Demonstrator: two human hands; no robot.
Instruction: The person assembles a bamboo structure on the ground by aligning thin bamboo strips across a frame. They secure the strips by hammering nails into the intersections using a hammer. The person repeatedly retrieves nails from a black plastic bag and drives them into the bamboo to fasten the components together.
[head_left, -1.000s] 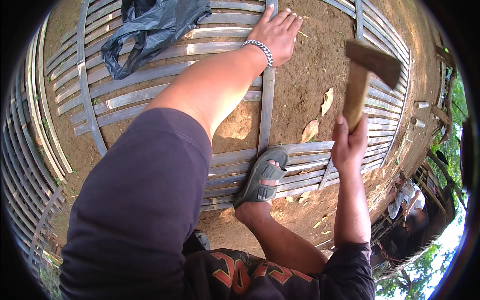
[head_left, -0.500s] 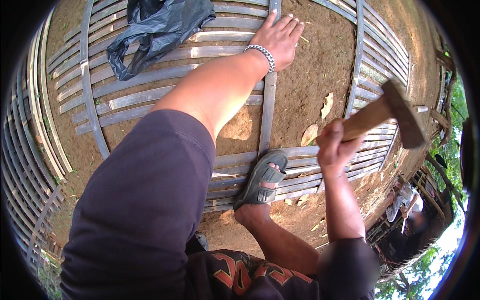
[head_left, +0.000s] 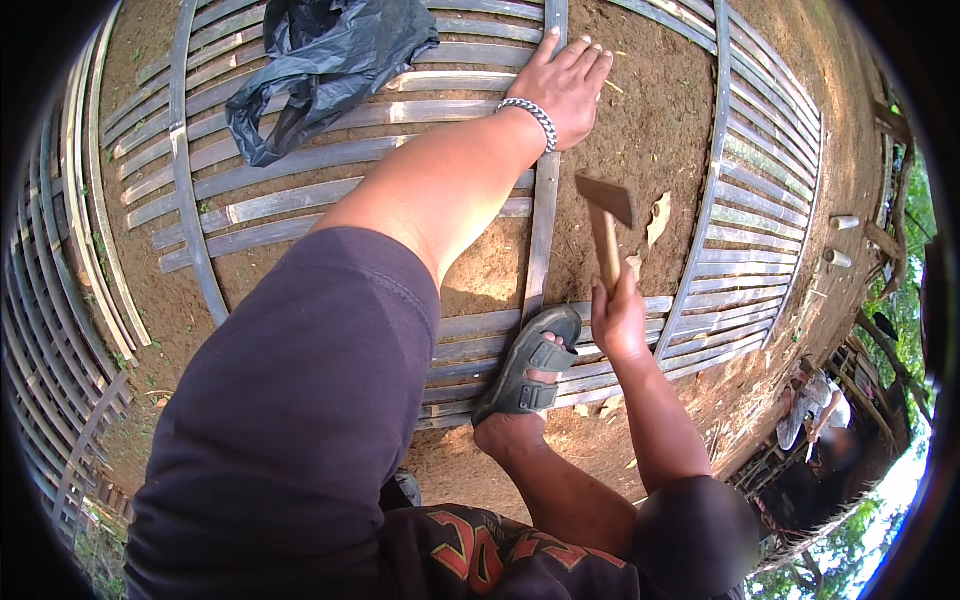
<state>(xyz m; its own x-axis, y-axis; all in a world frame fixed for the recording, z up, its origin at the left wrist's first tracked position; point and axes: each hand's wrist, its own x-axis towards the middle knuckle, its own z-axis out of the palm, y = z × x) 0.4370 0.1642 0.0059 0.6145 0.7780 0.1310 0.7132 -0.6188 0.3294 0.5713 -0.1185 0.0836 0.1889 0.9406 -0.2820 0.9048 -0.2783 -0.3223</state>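
A hammer is held upright in the right hand, the grip clenched around the lower end of its pale wooden handle, the dark head raised above bare earth just right of an upright bamboo slat. The left hand is laid flat, fingers spread and released, pressed on the upper part of that same slat, with a metal chain bracelet at the wrist. The slat's lower end is pinned under a foot in a grey sandal. The slat runs across a lattice of horizontal bamboo strips spread on the dirt ground.

The hammer is judged head-heavy and rigid; a hold low on the handle gives swing, though the smooth wood could slip. The split bamboo is judged light, springy and thin, likely to bow or split along the grain, with sharp edges, so it is best pressed flat from above rather than pinched. A crumpled black plastic bag lies on the strips well to the left
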